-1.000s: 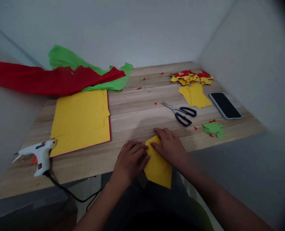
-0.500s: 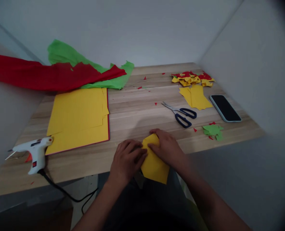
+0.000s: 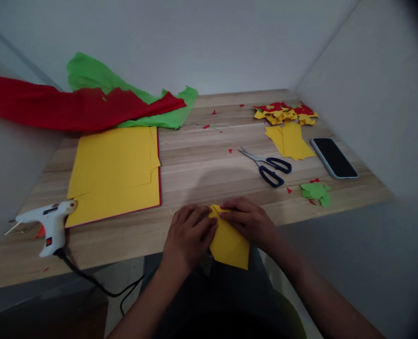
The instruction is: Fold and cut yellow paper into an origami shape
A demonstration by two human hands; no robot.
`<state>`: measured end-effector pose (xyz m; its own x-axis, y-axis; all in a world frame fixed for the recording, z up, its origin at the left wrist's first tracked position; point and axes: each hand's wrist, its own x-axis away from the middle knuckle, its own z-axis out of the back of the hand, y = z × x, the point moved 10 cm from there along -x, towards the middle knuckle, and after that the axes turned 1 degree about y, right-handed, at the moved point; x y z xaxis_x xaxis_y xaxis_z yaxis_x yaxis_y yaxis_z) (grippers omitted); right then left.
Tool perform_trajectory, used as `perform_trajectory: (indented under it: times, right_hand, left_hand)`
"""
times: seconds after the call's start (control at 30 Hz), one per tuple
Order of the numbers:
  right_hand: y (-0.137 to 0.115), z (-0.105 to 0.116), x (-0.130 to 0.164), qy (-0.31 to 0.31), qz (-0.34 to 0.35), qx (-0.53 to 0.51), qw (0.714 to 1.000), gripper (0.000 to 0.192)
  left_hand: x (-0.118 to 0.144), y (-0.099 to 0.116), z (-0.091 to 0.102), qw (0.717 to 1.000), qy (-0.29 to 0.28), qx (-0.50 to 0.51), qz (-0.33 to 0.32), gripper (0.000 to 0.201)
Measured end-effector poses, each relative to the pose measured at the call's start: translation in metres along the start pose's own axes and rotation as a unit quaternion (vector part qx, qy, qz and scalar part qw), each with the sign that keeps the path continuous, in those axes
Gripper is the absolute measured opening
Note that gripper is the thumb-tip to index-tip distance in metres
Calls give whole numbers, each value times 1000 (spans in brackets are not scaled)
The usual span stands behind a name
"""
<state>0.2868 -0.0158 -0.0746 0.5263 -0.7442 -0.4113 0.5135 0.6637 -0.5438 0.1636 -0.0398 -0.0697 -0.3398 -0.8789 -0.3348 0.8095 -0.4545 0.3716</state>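
A piece of yellow paper (image 3: 230,245) lies at the table's front edge, its lower part sticking out over my lap. Its far end has a folded-over flap with a pointed tip. My left hand (image 3: 191,233) holds the paper's left side with curled fingers, the thumb tucked against it. On the far right part, my right hand (image 3: 249,221) presses the folded flap with its fingertips. What lies under the fingers of both hands is hidden. Beyond the right hand, scissors (image 3: 270,169) with dark blue handles rest with their blades slightly apart.
Left are a stack of yellow sheets (image 3: 113,165) and a white glue gun (image 3: 55,223) with a black cord. Red (image 3: 71,108) and green crepe paper (image 3: 96,73) lie behind. At right are a phone (image 3: 334,157), yellow pieces (image 3: 293,141), coloured cut-outs (image 3: 283,113) and green scraps (image 3: 317,192).
My right hand has shifted slightly down the paper, its fingers now flatter on the far end. A fold line and flap now show there. My left hand has stayed nearly in place.
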Motion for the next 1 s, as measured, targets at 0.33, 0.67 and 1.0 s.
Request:
perform_trajectory:
  times: [0.33, 0.67, 1.0]
  right_hand:
    - [-8, -7, 3, -64, 43, 22, 997, 30]
    - [-5, -1, 10, -65, 17, 44, 997, 24]
    - [-7, -1, 9, -58, 13, 57, 997, 23]
  left_hand:
    - [0, 5, 2, 1000, 16, -19, -16, 11]
    - [0, 3, 0, 1000, 5, -17, -4, 25]
    - [2, 11, -5, 997, -22, -49, -52, 34]
